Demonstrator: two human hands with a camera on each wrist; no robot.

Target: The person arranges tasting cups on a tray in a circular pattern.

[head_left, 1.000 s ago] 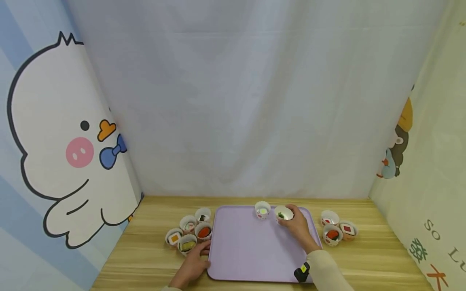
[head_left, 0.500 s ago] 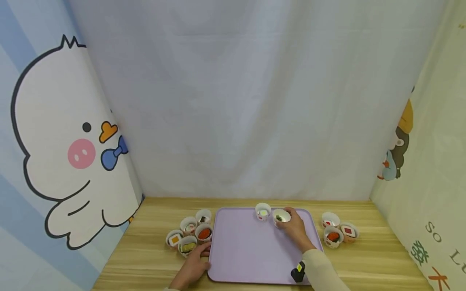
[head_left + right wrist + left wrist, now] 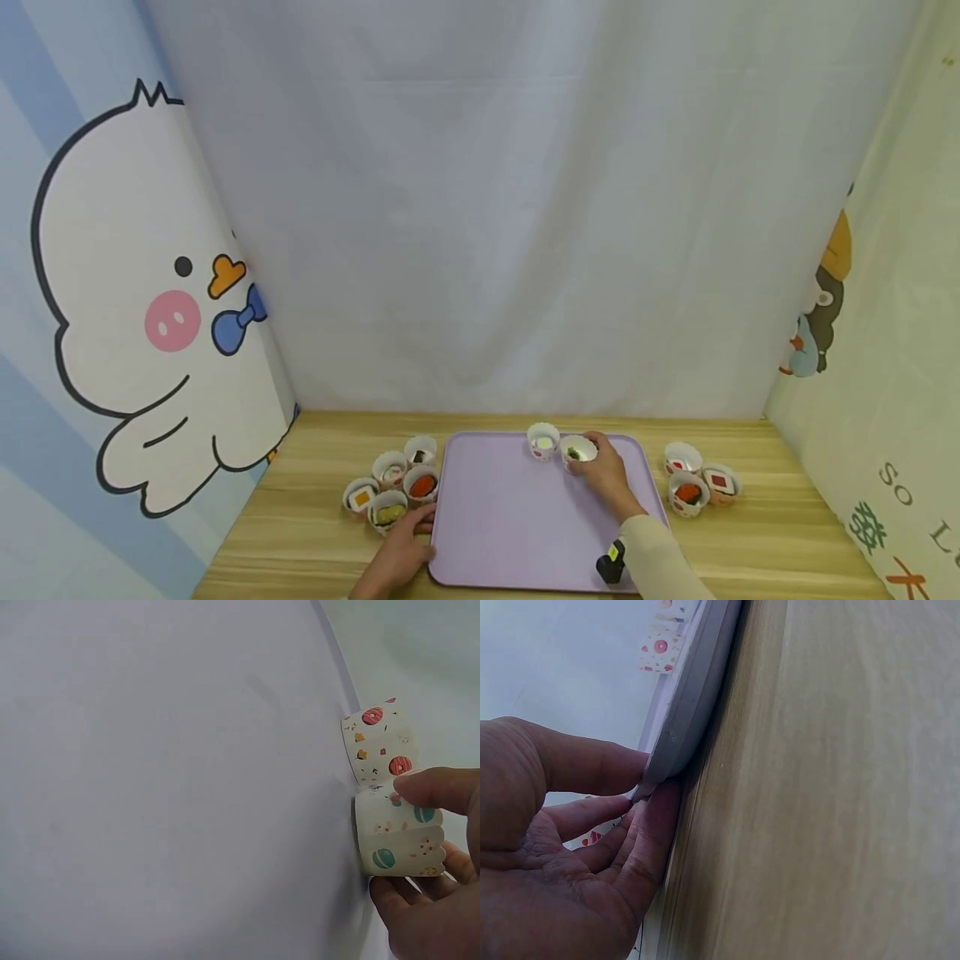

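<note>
My right hand (image 3: 606, 477) grips a white paper baking cup (image 3: 579, 451) with green-topped food in it, near the back edge of the lilac tray (image 3: 517, 525). In the right wrist view, thumb and fingers hold the printed sides of this cup (image 3: 397, 836). Right beside it stands a second paper baking cup (image 3: 379, 742), with a pale yellow-green and white piece inside. My left hand (image 3: 397, 554) is at the tray's left edge. The left wrist view shows thumb and fingers pinching the tray's rim (image 3: 682, 712).
Several paper cups (image 3: 388, 507) with sushi-like pieces cluster left of the tray, close to my left fingers. Another three cups (image 3: 687, 493) stand right of it on the wooden table (image 3: 750, 550). A pale curtain (image 3: 480, 250) hangs behind. A black device (image 3: 611, 562) sits at my right wrist.
My right hand has slid its cup leftward, up beside the other cup at the back of the tray. The left hand has stayed at the tray's edge. The head view has tilted slightly.
</note>
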